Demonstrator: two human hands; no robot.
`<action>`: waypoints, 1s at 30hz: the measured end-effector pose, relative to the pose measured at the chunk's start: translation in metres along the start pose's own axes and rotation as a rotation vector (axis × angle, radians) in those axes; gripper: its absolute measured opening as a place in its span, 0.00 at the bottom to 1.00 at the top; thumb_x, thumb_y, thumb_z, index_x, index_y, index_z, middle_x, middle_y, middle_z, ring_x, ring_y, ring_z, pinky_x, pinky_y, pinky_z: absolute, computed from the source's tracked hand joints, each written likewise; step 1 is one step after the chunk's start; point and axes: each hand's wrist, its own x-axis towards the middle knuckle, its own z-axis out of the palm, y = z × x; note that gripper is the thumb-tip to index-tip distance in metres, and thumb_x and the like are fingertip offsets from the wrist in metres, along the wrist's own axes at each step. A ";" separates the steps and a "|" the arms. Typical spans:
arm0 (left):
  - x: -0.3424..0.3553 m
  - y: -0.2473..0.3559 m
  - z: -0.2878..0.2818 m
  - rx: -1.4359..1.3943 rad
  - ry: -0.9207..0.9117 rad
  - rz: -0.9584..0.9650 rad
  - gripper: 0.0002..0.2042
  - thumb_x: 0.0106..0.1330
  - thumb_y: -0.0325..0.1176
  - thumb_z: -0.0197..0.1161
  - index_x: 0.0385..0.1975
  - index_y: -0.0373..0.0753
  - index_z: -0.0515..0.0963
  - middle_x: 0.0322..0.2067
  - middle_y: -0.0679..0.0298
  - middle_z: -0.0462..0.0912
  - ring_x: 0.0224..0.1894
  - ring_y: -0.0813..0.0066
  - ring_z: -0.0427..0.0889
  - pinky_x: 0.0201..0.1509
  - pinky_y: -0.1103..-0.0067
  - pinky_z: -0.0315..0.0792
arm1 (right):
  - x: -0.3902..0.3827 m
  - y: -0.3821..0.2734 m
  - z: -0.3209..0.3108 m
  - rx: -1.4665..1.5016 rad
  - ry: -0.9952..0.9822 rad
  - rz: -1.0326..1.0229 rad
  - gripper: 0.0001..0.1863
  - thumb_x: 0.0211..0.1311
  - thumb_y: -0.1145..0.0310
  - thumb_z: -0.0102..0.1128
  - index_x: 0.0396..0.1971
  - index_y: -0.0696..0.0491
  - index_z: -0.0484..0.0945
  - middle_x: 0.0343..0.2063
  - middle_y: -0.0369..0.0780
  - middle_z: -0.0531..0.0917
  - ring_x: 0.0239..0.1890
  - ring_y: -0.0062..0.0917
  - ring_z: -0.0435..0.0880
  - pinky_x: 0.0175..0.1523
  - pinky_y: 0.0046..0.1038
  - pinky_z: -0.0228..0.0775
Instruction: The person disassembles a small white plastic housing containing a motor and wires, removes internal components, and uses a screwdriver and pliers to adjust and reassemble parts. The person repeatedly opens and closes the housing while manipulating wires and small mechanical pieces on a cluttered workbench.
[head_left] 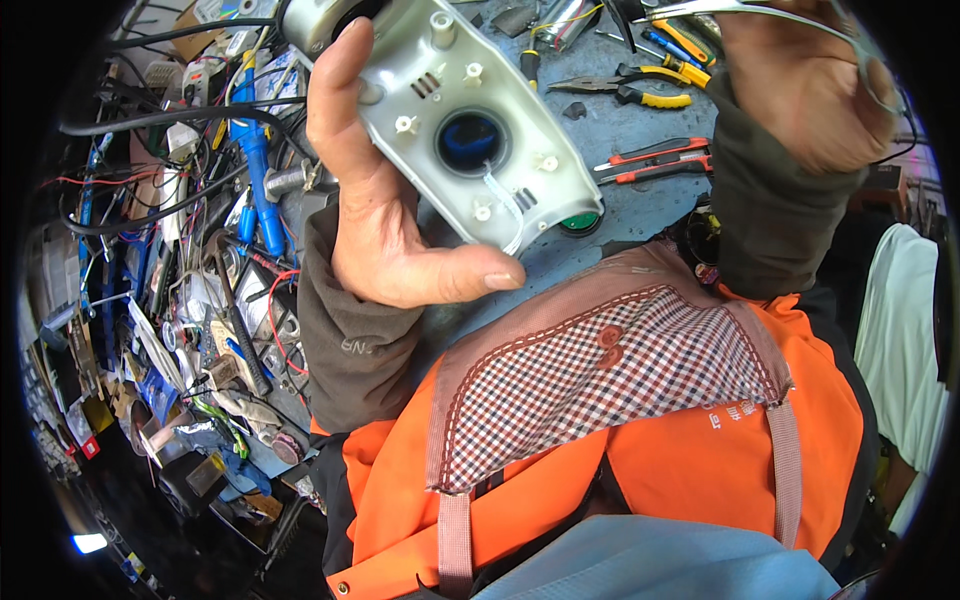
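Grey-white plastic shell (515, 125), hollow side facing up, is held over the blue bench (640, 215) by the left hand (378, 235): thumb and forefinger spread wide about its left edge and lower end, other fingers hidden. Pliers (632, 95) lie right of the shell; farther right, the right hand (800, 95) grasps a thin metal tool (700, 8), blurred, its finger gap unclear. The step seems to be work inside the shell; the next move likely calls for a steady left hold and care around the pale ribbon cable (503, 197).
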 end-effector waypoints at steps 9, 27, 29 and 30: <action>-0.014 -0.008 0.000 0.100 -0.206 0.132 0.75 0.39 0.46 0.91 0.80 0.47 0.33 0.75 0.49 0.56 0.72 0.52 0.67 0.71 0.59 0.69 | -0.090 0.005 -0.022 0.034 0.769 0.352 0.21 0.63 0.70 0.63 0.55 0.62 0.77 0.44 0.44 0.86 0.47 0.34 0.87 0.56 0.35 0.80; -0.026 -0.005 0.007 0.156 -0.184 0.158 0.70 0.42 0.40 0.90 0.80 0.42 0.39 0.72 0.43 0.59 0.69 0.49 0.70 0.69 0.59 0.70 | -0.074 -0.041 0.007 -0.176 0.375 0.180 0.31 0.66 0.53 0.60 0.66 0.52 0.75 0.64 0.49 0.74 0.64 0.42 0.71 0.70 0.50 0.59; -0.022 -0.004 0.007 0.200 -0.220 0.164 0.70 0.42 0.40 0.90 0.80 0.43 0.38 0.73 0.44 0.60 0.70 0.49 0.69 0.70 0.58 0.69 | -0.057 -0.056 0.024 -0.238 0.097 0.126 0.32 0.62 0.57 0.65 0.65 0.53 0.76 0.61 0.48 0.77 0.58 0.39 0.73 0.61 0.44 0.60; -0.017 -0.005 0.007 0.203 -0.256 0.191 0.70 0.42 0.41 0.90 0.80 0.42 0.38 0.72 0.44 0.60 0.71 0.50 0.68 0.72 0.59 0.68 | -0.044 -0.059 0.036 -0.314 -0.073 0.136 0.32 0.59 0.59 0.68 0.64 0.53 0.77 0.60 0.47 0.78 0.55 0.37 0.74 0.57 0.41 0.61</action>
